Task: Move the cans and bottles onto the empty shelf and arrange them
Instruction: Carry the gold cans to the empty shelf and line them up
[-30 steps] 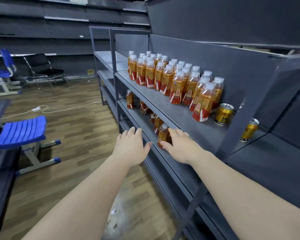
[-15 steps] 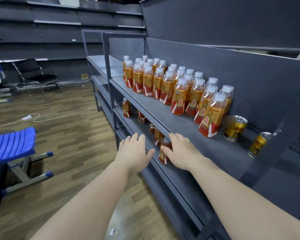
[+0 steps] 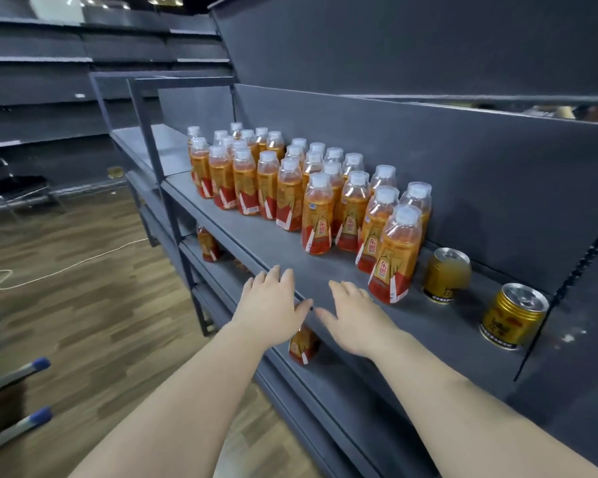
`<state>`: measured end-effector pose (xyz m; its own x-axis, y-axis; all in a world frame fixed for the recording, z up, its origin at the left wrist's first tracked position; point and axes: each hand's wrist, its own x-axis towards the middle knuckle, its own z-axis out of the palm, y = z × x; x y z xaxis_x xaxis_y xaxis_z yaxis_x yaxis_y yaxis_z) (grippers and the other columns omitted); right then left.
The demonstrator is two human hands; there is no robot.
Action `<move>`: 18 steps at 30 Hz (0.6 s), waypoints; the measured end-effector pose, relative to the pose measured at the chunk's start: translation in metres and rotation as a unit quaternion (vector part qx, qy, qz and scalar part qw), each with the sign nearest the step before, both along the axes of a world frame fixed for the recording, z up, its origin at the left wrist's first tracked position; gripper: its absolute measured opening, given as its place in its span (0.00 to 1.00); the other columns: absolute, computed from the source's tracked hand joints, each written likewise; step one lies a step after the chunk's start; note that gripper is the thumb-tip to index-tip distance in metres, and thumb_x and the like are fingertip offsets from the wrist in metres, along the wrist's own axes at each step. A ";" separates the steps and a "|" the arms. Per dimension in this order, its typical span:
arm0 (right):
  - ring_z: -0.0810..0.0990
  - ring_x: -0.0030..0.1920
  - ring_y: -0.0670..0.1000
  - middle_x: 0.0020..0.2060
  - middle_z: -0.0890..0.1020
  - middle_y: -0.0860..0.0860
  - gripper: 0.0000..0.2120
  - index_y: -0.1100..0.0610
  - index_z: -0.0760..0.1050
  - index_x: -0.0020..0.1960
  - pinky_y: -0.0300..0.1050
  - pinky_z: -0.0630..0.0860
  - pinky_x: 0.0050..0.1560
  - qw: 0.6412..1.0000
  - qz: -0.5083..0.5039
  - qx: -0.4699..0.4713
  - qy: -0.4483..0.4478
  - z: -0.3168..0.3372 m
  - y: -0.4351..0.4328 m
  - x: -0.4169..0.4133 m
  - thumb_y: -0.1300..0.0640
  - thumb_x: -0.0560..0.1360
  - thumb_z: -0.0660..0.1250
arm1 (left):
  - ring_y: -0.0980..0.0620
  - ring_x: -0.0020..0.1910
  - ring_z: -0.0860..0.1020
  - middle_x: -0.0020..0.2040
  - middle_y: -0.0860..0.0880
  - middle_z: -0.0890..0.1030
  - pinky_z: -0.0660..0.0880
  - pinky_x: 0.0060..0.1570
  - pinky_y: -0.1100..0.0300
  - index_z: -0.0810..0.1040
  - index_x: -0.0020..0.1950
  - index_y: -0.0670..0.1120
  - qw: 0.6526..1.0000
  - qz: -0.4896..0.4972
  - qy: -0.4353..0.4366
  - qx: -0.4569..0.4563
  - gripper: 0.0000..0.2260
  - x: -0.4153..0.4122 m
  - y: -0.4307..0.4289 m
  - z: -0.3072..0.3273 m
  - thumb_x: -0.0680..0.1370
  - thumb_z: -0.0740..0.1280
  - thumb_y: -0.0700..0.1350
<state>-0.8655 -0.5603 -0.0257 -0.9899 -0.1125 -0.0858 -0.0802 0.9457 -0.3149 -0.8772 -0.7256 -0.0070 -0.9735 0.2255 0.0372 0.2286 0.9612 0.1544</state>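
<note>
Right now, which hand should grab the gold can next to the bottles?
Probably the right hand: it hovers open over the shelf, nearer the gold can, while the left hand is farther off at the shelf's front edge.

readable as "东鹏", two chinese characters stacked on the red-and-gold label of the nearest clear plastic bottle of orange drink (image 3: 396,260). repeated on the labels of the second such bottle (image 3: 351,215) and the third such bottle (image 3: 320,215) just behind. fine print on the black bottom bands of the near gold metal can (image 3: 513,315) and the far gold metal can (image 3: 447,276): too small to read.
</note>
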 end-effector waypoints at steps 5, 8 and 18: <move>0.58 0.77 0.56 0.78 0.60 0.52 0.33 0.54 0.52 0.81 0.54 0.62 0.74 0.998 -0.068 -0.014 -0.009 -0.010 0.016 -0.009 0.40 0.83 0.55 | 0.42 0.74 0.65 0.76 0.42 0.66 0.63 0.74 0.48 0.63 0.76 0.44 0.997 -0.073 0.001 0.041 0.29 -0.045 0.024 -0.006 0.82 0.58 0.61; 0.59 0.77 0.55 0.78 0.61 0.51 0.32 0.52 0.53 0.80 0.55 0.65 0.73 0.992 -0.128 -0.006 -0.013 -0.010 0.028 -0.010 0.38 0.82 0.55 | 0.42 0.76 0.63 0.78 0.43 0.63 0.62 0.75 0.48 0.61 0.77 0.44 0.990 -0.136 -0.016 0.042 0.30 -0.063 0.041 -0.008 0.82 0.59 0.61; 0.67 0.71 0.54 0.71 0.70 0.50 0.26 0.49 0.63 0.74 0.54 0.71 0.66 0.956 -0.291 0.033 -0.018 -0.004 0.043 0.010 0.37 0.81 0.56 | 0.46 0.65 0.74 0.67 0.48 0.75 0.74 0.63 0.50 0.68 0.71 0.51 0.949 -0.308 -0.044 0.051 0.22 -0.086 0.079 -0.017 0.81 0.60 0.60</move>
<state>-0.8556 -0.5172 -0.0294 -0.8793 0.4635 -0.1093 0.4757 0.8444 -0.2463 -0.9636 -0.6470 -0.0236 -0.6587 0.7522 0.0144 0.7239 0.6285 0.2845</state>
